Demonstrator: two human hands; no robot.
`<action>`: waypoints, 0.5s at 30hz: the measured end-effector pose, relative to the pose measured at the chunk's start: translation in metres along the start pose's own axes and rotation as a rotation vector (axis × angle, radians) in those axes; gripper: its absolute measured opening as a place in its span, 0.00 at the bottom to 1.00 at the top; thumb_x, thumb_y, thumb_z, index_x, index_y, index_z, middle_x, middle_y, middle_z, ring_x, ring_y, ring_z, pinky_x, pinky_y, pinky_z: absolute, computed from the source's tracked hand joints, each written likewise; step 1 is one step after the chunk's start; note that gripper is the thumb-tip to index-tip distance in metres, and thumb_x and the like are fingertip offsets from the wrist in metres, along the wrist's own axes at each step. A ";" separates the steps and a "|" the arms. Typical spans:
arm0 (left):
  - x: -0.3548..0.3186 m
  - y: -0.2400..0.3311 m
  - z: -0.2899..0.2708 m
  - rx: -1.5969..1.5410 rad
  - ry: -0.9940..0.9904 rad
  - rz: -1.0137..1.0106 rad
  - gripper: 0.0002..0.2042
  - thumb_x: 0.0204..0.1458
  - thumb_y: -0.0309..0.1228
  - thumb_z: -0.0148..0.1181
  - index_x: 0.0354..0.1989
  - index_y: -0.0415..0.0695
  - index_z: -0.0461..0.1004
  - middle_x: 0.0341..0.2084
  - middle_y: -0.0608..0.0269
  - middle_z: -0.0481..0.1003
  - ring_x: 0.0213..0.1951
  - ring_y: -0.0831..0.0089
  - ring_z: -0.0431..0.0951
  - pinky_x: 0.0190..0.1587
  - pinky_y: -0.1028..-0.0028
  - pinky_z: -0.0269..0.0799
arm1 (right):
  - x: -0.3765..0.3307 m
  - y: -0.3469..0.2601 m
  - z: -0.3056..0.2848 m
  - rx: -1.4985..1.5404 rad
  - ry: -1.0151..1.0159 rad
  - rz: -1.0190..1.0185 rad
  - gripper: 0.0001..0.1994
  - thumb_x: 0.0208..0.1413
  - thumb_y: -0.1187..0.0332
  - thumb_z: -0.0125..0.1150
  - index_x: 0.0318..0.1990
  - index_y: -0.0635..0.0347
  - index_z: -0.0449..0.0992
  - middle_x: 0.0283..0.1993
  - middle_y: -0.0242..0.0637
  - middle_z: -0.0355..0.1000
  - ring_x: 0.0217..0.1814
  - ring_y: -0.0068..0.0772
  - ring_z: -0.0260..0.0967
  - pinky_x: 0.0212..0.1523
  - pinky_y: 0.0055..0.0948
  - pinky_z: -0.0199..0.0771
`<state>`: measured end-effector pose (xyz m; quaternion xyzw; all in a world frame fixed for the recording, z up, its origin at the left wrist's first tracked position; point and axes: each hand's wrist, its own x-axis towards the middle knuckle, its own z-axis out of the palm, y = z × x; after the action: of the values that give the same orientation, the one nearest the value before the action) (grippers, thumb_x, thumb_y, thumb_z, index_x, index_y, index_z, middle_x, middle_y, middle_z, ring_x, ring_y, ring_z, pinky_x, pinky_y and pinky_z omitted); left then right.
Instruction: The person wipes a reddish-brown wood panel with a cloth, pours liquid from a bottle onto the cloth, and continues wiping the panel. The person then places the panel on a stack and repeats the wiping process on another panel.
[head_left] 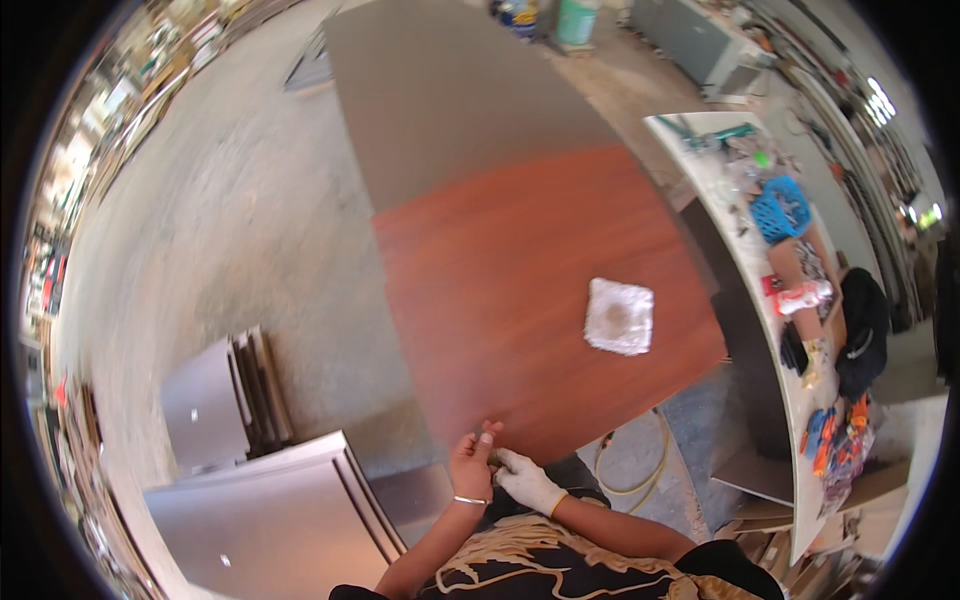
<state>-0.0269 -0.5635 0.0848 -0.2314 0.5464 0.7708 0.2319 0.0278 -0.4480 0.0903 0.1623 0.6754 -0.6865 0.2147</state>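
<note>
A large red-brown wood-look panel lies flat in front of me, with a grey panel beyond it. A folded white cloth with a dirty patch rests on the red-brown panel toward its right side. My left hand, bare with a thin bracelet at the wrist, is at the panel's near edge with its fingers curled. My right hand wears a white glove and meets the left hand there; whether either holds a small object I cannot tell.
Grey sheet panels are stacked on the concrete floor at lower left. A long white workbench on the right carries a blue basket, tools and clutter. A yellow hose lies on the floor. Buckets stand at the far end.
</note>
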 end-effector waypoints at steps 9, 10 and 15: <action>0.108 -0.002 0.102 0.929 -0.123 0.292 0.10 0.60 0.33 0.65 0.34 0.38 0.81 0.43 0.54 0.82 0.43 0.59 0.79 0.48 0.63 0.73 | -0.022 -0.030 -0.312 0.455 0.736 -0.035 0.12 0.69 0.64 0.54 0.41 0.65 0.78 0.25 0.38 0.75 0.20 0.30 0.74 0.22 0.31 0.79; 0.117 -0.007 0.109 1.018 -0.092 0.426 0.08 0.59 0.32 0.65 0.35 0.39 0.81 0.41 0.55 0.81 0.42 0.56 0.78 0.47 0.61 0.72 | -0.018 -0.028 -0.365 0.471 0.894 -0.014 0.19 0.71 0.54 0.55 0.38 0.64 0.78 0.24 0.40 0.75 0.19 0.31 0.73 0.19 0.33 0.78; 0.142 -0.030 0.157 1.362 0.195 0.787 0.08 0.56 0.29 0.61 0.42 0.44 0.81 0.39 0.56 0.79 0.46 0.48 0.75 0.50 0.52 0.71 | -0.026 -0.012 -0.603 0.107 1.174 0.050 0.16 0.66 0.58 0.56 0.36 0.63 0.78 0.22 0.36 0.72 0.18 0.32 0.72 0.18 0.35 0.79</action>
<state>-0.1366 -0.3907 0.0225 0.1051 0.9574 0.2684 -0.0161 0.0035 0.1549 0.0935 0.5417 0.6417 -0.5096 -0.1873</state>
